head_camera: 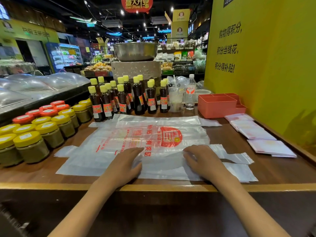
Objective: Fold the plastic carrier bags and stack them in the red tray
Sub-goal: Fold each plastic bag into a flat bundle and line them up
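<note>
While the thin, glossy carrier bag (pixel 153 144) lies flat and crinkled on the dark wooden table (pixel 282 168), we press our left hand (pixel 124 165) and right hand (pixel 202 161) on its near edge, fingers straight, film beneath them. Folded bags (pixel 253 130) sit right, beside the boxy red tray (pixel 217 106).

This is a supermarket. Near, a wooden bench (pixel 51 175) carries goods in rows: dark sauce bottles (pixel 123 98) with yellow caps and price-style labels, and jars (pixel 30 146) with yellow or red lids at left. Beyond stand stocked shelves (pixel 181 55), a lit refrigerated case (pixel 68 55) and heaped produce. A red banner (pixel 136 4) hangs from the dark ceiling, and a yellow wall (pixel 266 65) at right bears printed slogans.
</note>
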{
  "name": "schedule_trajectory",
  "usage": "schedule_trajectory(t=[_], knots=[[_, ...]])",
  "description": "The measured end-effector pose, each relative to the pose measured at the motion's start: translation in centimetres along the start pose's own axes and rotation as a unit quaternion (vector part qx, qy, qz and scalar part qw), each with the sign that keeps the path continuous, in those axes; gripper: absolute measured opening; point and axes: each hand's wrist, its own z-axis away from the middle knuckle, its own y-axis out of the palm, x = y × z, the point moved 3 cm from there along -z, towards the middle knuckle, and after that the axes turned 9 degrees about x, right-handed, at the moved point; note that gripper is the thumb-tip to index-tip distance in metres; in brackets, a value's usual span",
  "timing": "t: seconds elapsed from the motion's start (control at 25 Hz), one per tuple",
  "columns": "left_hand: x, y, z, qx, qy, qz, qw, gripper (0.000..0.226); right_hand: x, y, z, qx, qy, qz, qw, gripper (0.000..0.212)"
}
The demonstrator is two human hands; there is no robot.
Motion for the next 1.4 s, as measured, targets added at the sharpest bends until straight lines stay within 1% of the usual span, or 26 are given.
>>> schedule_trajectory(t=[0.16, 0.2, 0.24, 0.36, 0.48, 0.6, 0.68, 0.76, 0.84, 0.92, 0.96, 1.04, 1.08, 1.12, 1.16, 1.2, 1.24, 1.28, 1.32, 1.4], knots=[[0.1, -0.1, 0.0, -0.008, -0.005, -0.008, 1.0, 0.035, 0.1, -0.1, 0.8, 0.016, -0.009, -0.01, 1.0, 0.047], [-0.1, -0.3, 0.1, -0.014, -0.008, -0.011, 1.0, 0.033, 0.1, -0.1, 0.9, 0.021, -0.011, -0.005, 1.0, 0.049], [-0.3, -0.5, 0.3, -0.021, -0.012, -0.015, 1.0, 0.031, 0.2, 0.0, 1.0, 0.024, -0.009, 0.006, 1.0, 0.047], [-1.0, -1.0, 0.9, -0.037, -0.012, -0.027, 0.999, 0.03, 0.2, -0.1, 0.9, 0.011, -0.008, 0.059, 0.998, 0.032], [-1.0, -1.4, 1.4, -0.029, -0.02, -0.049, 0.998, 0.029, 0.5, -0.6, 1.2, 0.017, -0.006, 0.105, 0.994, 0.031], [-1.6, -2.0, 1.8, 0.003, -0.013, -0.117, 0.993, 0.025, 0.8, -2.1, 2.2, 0.065, -0.023, 0.143, 0.987, 0.027], [-2.0, -3.2, 2.1, 0.013, -0.01, -0.117, 0.993, 0.022, 0.9, -3.8, 2.9, 0.115, -0.044, 0.145, 0.982, 0.022], [-2.0, -4.8, 1.8, 0.013, 0.003, -0.115, 0.993, 0.019, 1.4, -5.5, 3.1, 0.125, -0.064, 0.117, 0.983, 0.022], [-2.2, -5.7, 0.9, -0.005, 0.015, -0.13, 0.991, 0.023, 1.6, -6.7, 2.5, 0.123, -0.063, 0.093, 0.986, 0.014], [-2.4, -5.4, -0.3, -0.034, 0.007, -0.142, 0.989, 0.037, 1.7, -7.1, 1.3, 0.118, -0.032, 0.105, 0.987, 0.029], [-2.6, -4.9, -0.8, -0.052, 0.002, -0.143, 0.988, 0.043, 1.7, -6.8, 0.7, 0.112, -0.012, 0.124, 0.986, 0.034], [-3.2, -3.2, -1.4, -0.086, 0.002, -0.138, 0.987, 0.051, 1.7, -5.6, -0.5, 0.081, 0.017, 0.184, 0.979, 0.038], [-3.4, -2.4, -1.5, -0.09, 0.002, -0.13, 0.987, 0.053, 1.9, -4.9, -0.9, 0.048, 0.026, 0.218, 0.975, 0.039], [-3.5, -1.4, -1.6, -0.077, 0.001, -0.119, 0.99, 0.054, 2.3, -4.1, -1.1, 0.006, 0.026, 0.231, 0.973, 0.043], [-3.4, -0.5, -1.6, -0.049, -0.001, -0.106, 0.993, 0.055, 3.0, -3.2, -1.1, -0.037, 0.009, 0.217, 0.975, 0.049], [-3.3, 0.5, -1.7, -0.008, -0.008, -0.096, 0.995, 0.055, 4.0, -2.3, -0.8, -0.065, -0.016, 0.186, 0.98, 0.053], [-3.0, 1.4, -1.7, 0.038, -0.02, -0.094, 0.995, 0.056, 5.2, -1.3, -0.5, -0.068, -0.048, 0.155, 0.984, 0.054], [-2.7, 2.1, -1.9, 0.079, -0.034, -0.093, 0.992, 0.056, 6.2, -0.1, -0.3, -0.042, -0.071, 0.126, 0.989, 0.052], [-2.4, 2.5, -2.1, 0.112, -0.043, -0.092, 0.989, 0.057, 6.8, 1.2, -0.2, 0.006, -0.083, 0.097, 0.992, 0.051], [-2.0, 3.0, -2.4, 0.15, -0.054, -0.093, 0.983, 0.057, 7.0, 3.4, -0.3, 0.12, -0.067, 0.053, 0.989, 0.053]])
